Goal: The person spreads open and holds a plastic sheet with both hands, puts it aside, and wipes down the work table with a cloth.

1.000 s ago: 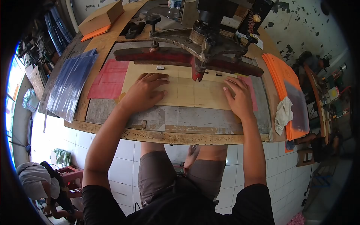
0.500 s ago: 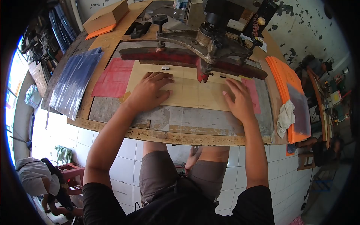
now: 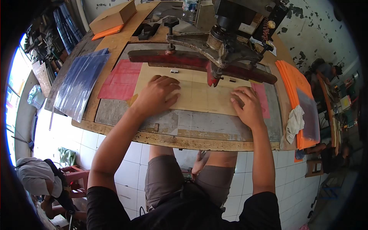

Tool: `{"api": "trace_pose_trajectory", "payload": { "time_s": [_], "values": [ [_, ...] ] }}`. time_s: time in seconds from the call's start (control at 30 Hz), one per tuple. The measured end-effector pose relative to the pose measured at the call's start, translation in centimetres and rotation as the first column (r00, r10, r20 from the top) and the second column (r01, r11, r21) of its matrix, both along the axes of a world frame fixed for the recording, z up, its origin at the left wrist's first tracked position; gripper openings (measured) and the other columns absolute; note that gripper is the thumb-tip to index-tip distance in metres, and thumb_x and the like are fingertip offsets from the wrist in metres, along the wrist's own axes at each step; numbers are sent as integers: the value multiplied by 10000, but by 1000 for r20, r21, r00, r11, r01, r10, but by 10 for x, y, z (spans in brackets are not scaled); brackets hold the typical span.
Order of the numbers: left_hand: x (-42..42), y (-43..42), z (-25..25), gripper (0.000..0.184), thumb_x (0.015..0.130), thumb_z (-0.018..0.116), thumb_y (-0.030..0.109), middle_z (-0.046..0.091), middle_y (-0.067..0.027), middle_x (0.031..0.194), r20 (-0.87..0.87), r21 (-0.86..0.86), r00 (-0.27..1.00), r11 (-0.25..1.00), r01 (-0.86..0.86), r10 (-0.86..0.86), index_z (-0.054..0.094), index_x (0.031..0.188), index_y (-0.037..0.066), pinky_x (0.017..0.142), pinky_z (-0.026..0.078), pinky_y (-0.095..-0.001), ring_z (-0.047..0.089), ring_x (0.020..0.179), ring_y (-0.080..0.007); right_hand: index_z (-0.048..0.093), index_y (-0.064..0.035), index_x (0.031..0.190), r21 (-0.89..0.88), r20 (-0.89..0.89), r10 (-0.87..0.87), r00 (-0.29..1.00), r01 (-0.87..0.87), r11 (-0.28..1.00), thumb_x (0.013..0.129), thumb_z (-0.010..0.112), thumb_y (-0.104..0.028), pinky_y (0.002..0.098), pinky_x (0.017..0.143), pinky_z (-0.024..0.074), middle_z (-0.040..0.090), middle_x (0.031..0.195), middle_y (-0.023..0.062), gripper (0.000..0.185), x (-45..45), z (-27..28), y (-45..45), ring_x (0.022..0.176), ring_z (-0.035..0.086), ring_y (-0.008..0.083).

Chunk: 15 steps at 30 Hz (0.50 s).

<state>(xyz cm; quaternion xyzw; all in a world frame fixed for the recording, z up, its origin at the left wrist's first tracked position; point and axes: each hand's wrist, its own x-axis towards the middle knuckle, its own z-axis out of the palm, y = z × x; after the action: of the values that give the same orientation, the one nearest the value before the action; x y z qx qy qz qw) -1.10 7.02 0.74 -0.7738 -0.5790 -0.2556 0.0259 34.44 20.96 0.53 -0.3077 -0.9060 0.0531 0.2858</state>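
Note:
My left hand (image 3: pixel 158 96) rests on the left part of a pale yellow sheet (image 3: pixel 201 97), its fingers bent and the thumb apart. On the sheet's right end lies my right hand (image 3: pixel 248 107), thumb and fingers spread with the fingers curled; nothing shows in its grasp. Red sheets (image 3: pixel 120 79) stick out on both sides from under the yellow one. Small dark-and-white pieces (image 3: pixel 174 71) sit along its far edge. Above it hangs the red press bar (image 3: pixel 168 58) of a heavy machine, a pointed red bracket at its middle. The palms' undersides are hidden.
Clear plastic sheets (image 3: pixel 82 82) lie at the left. Orange sheets (image 3: pixel 289 82) are stacked at the right, with a white rag (image 3: pixel 295 123) on them. A cardboard box (image 3: pixel 113 17) stands at the back left. Another person (image 3: pixel 40 180) sits low at the left.
The fingers of my right hand have curled in and drawn back slightly toward me. My left hand stays in about the same spot on the sheet. The whole view has shifted a little.

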Motion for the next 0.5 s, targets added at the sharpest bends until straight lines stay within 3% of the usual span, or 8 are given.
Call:
{"api": "trace_pose_trajectory", "payload": {
  "time_s": [0.1, 0.33, 0.5],
  "values": [
    [11, -5, -1, 243, 954, 747, 239, 751, -97, 1312, -1, 23, 991, 990, 136, -136, 789, 1124, 70, 1151, 494, -469, 697, 1229, -313, 771, -32, 1111, -20, 4, 9, 1000, -9, 1000, 941, 791, -115, 435, 1017, 510, 724, 1165, 80, 191, -1, 3, -3, 1113, 687, 305],
    [14, -3, 1, 278, 956, 757, 267, 752, -99, 1322, -3, -17, 994, 994, 109, -109, 788, 1144, 64, 1133, 514, -470, 697, 1231, -324, 764, -44, 1118, -20, 34, -7, 999, 7, 1000, 939, 795, -144, 432, 1004, 521, 714, 1178, 76, 208, -2, 2, 0, 1109, 681, 300],
    [16, -2, 1, 377, 978, 737, 299, 709, -136, 1421, -22, -31, 997, 997, 77, -78, 753, 1256, 45, 1182, 477, -480, 657, 1315, -344, 761, -51, 1192, -22, 39, -31, 999, 32, 999, 951, 792, -172, 444, 1048, 523, 701, 1257, 75, 271, -2, 0, 3, 1156, 668, 308]
  ]
}}
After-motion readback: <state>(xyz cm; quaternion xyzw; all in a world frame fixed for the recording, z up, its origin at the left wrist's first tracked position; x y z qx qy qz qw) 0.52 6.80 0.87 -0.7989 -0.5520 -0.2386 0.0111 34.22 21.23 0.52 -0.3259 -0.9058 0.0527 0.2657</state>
